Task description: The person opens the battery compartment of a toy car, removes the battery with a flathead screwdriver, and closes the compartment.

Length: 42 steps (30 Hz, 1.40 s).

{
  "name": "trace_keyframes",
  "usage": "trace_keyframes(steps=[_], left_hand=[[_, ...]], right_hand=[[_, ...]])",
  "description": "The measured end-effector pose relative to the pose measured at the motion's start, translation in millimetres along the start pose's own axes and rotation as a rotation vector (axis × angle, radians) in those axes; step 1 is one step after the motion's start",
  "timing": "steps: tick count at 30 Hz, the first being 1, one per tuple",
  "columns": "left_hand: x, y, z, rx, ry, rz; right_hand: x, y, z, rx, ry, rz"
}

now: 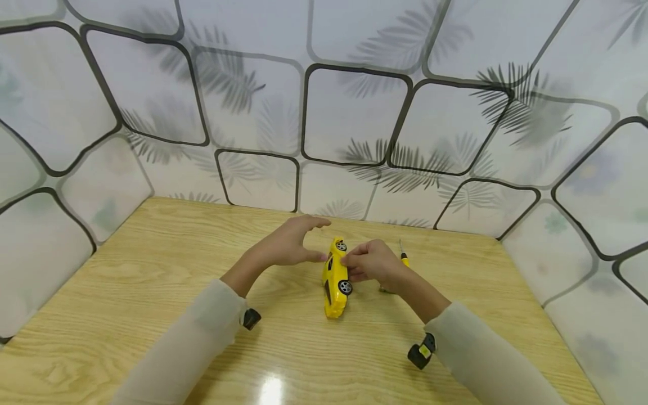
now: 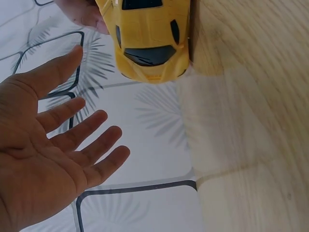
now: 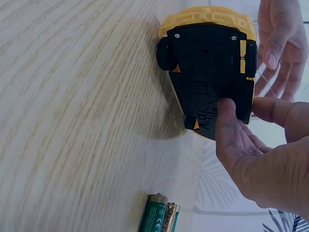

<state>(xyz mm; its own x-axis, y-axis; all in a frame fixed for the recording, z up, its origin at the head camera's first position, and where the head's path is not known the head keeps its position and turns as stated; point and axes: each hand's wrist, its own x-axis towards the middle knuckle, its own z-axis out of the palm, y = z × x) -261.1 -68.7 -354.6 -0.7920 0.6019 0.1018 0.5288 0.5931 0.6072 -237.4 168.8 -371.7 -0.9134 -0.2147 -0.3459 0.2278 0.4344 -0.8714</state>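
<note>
A yellow toy car (image 1: 334, 281) stands tipped on its side on the wooden table, its wheels facing right. My right hand (image 1: 376, 264) grips it by the edge, with fingers against the black underside (image 3: 207, 63) in the right wrist view. My left hand (image 1: 291, 243) is spread beside the roof side, thumb tip close to the car; whether it touches cannot be told. In the left wrist view, the left palm (image 2: 43, 154) faces the camera with fingers extended and nothing held. Dark windows and the yellow body show there above the fingers.
A yellow and black screwdriver (image 1: 404, 259) lies behind the right hand. Green and gold batteries (image 3: 155, 212) lie on the table near the right wrist, partly hidden by it in the head view. Patterned white panels (image 1: 344, 191) border the table's back and sides.
</note>
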Motion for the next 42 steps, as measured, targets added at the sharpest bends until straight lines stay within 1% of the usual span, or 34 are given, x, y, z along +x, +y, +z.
trace_keyframes(steps=[6, 8, 11, 14, 19, 23, 28, 33, 38, 42], left_hand=[[-6.1, -5.6, 0.1, -0.054, -0.019, -0.044], [-7.8, -7.0, 1.5, -0.097, -0.037, -0.079], [-10.9, -8.0, 4.8, -0.220, -0.061, -0.159], [-12.8, -8.2, 9.2, -0.379, -0.072, -0.259], [-13.8, -10.4, 18.5, -0.614, -0.088, -0.379], [-14.9, -8.7, 29.1, -0.754, -0.098, -0.469], [-15.9, -2.5, 44.1, -0.919, -0.077, -0.569], [-16.5, 4.1, 52.8, -0.994, -0.050, -0.617], [-16.3, 7.7, 58.5, -1.061, -0.067, -0.655], [-15.3, 8.8, 61.6, -1.081, -0.065, -0.662]], right_hand=[[0, 6, -5, 0.007, 0.004, -0.006], [0, 7, -6, 0.011, 0.009, -0.008], [-2, 7, -8, 0.019, 0.007, -0.004], [-2, 8, -11, 0.037, 0.009, 0.010], [-4, 12, -14, 0.035, 0.007, 0.002], [-5, 15, -16, 0.019, 0.015, -0.003], [-4, 20, -17, 0.011, 0.025, 0.009], [-2, 26, -19, 0.013, 0.020, 0.015], [-1, 30, -18, 0.020, 0.005, 0.011], [-1, 32, -17, 0.019, 0.009, 0.019]])
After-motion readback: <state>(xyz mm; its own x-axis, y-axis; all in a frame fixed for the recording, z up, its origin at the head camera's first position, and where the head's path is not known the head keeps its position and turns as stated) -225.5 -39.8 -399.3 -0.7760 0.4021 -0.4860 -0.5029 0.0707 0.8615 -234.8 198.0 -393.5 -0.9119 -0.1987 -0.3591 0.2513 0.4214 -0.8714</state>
